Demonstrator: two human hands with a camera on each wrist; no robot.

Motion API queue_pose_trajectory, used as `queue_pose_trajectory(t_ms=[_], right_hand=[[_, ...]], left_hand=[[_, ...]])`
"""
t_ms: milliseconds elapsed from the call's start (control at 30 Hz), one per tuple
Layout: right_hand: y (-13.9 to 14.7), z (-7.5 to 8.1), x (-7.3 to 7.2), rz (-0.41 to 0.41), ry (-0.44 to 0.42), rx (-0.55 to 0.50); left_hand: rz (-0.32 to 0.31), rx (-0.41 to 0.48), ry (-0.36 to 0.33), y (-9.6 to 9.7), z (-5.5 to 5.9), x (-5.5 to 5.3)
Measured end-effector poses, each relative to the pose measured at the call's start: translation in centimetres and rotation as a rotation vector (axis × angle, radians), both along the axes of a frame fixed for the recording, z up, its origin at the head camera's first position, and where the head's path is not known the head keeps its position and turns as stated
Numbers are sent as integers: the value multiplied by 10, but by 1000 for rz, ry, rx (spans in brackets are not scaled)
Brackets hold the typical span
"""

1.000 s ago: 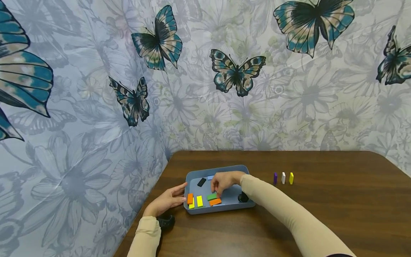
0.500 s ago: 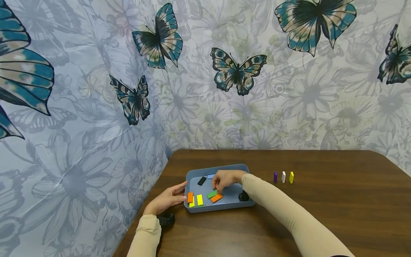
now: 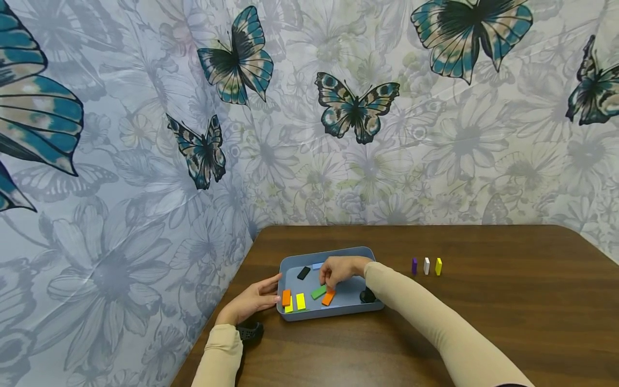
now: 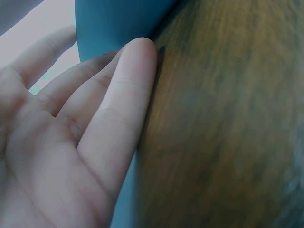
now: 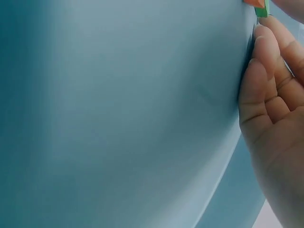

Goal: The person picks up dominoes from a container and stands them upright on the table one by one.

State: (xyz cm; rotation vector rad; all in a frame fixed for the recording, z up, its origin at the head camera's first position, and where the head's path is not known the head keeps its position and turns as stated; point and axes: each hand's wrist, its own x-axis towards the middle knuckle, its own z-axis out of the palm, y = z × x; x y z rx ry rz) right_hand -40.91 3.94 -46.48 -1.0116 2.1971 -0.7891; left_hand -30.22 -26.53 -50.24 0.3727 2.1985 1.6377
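Lower centre: oblong orange block (image 3: 328,298) has turned steeper below right hand (image 3: 340,270) (grip cannot be told); left hand (image 3: 250,301), spread wide, touches rectangular blue-grey tray (image 3: 333,313).

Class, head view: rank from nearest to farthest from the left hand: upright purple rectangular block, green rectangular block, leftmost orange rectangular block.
1. Leftmost orange rectangular block: left end of blue-grey rectangular tray.
2. Green rectangular block: further right inside tray.
3. Upright purple rectangular block: right of tray.
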Motion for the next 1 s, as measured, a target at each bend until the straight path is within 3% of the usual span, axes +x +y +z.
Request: queue_pose_trajectory(t_ms=[200,1000], right_hand=[[0,-3,0,-8,9,-1],[-1,1,1,10,-87,23]], left_hand=[[-8,1,-1,0,-1,1],[-23,4,2,-3,6,3]])
